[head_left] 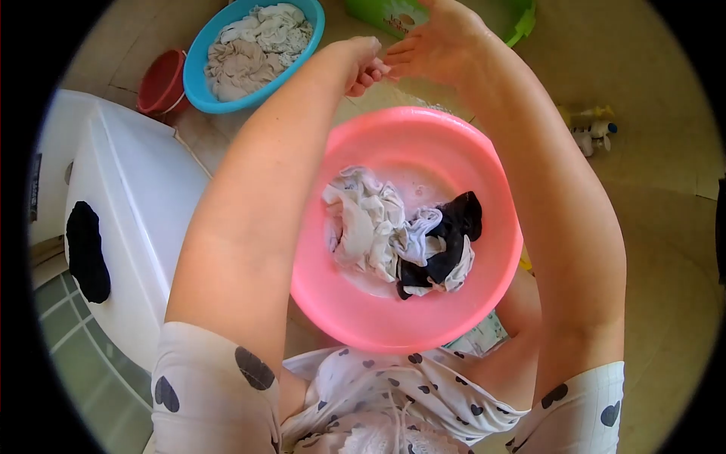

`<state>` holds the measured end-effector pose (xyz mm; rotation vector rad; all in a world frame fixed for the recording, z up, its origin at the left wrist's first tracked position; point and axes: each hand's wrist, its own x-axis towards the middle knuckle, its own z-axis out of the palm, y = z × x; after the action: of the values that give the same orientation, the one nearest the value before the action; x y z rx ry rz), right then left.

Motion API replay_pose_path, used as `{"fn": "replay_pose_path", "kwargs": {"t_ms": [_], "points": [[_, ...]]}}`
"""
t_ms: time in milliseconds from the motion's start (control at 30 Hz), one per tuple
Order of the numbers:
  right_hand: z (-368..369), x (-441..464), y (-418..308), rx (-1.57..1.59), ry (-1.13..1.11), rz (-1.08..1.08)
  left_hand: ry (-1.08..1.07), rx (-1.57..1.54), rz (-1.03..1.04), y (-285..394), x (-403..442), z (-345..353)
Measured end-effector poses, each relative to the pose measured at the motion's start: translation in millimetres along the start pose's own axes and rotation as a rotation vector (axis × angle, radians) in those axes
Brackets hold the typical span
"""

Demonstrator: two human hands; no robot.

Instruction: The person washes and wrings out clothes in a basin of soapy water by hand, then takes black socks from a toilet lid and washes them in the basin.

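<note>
My left hand [366,66] is above the far rim of the pink basin [408,344], its fingers curled and nothing visible in them. Beside it, my right hand [439,49] is held flat with the fingers stretched out; its fingertips meet or nearly meet those of the left. Both hands are away from the laundry. Inside the basin, wet white cloth [367,223] lies bunched on the left, and a black cloth [454,234] lies on the right among paler pieces. A little cloudy water shows around them.
A blue basin [195,79] of pale clothes and a red bucket [160,83] stand at the upper left. At the top is a green tub [378,15]. A white appliance [136,189] with a black cloth [88,251] is on the left. Bottles [594,136] stand at the right.
</note>
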<state>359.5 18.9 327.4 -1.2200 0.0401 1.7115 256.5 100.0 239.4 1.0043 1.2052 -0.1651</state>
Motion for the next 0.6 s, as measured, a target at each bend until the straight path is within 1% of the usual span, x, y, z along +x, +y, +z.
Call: {"fn": "replay_pose_path", "kwargs": {"t_ms": [67,167,267,300,333,367,400,433,467,500,567,600], "points": [[-5.0,-2.7,0.6,-0.056,0.046,-0.042,-0.018,0.006,0.010,2.5,-2.4,-1.1],[-13.1,-2.6,0.6,-0.095,0.084,-0.024,-0.097,0.113,-0.098,8.3,10.5,-9.7],[-18.3,-11.6,4.1,-0.122,0.114,-0.049,-0.040,0.238,-0.056,12.4,-6.5,-4.2],[-45.2,8.1,-2.5,-0.079,-0.081,0.050,0.001,0.319,-0.002,12.9,-12.3,-1.8],[-91.6,46.1,-14.1,-0.035,-0.277,0.148,0.043,0.400,0.052,13.1,-18.0,0.8],[-94.5,47.2,-14.2,-0.046,-0.285,0.150,0.086,0.481,0.106,13.8,-21.4,3.1],[-96.8,47.8,-14.1,-0.057,-0.294,0.151,0.167,0.574,0.206,14.5,-12.5,5.3],[-60.7,12.7,-1.8,-0.121,-0.113,0.057,0.247,0.667,0.306,14.9,5.4,7.3],[-39.5,-11.1,7.0,-0.184,0.068,-0.037,0.328,0.773,0.378,17.3,0.3,11.5],[-39.4,-17.6,9.3,-0.292,0.112,-0.125,0.420,0.880,0.441,19.8,-5.7,16.0],[-41.9,-25.0,11.0,-0.507,0.204,-0.301,0.608,1.122,0.508,28.0,-66.4,28.7],[-43.2,-25.2,11.4,-0.647,0.213,-0.362,0.754,1.177,0.664,26.5,-67.5,29.8]]}}
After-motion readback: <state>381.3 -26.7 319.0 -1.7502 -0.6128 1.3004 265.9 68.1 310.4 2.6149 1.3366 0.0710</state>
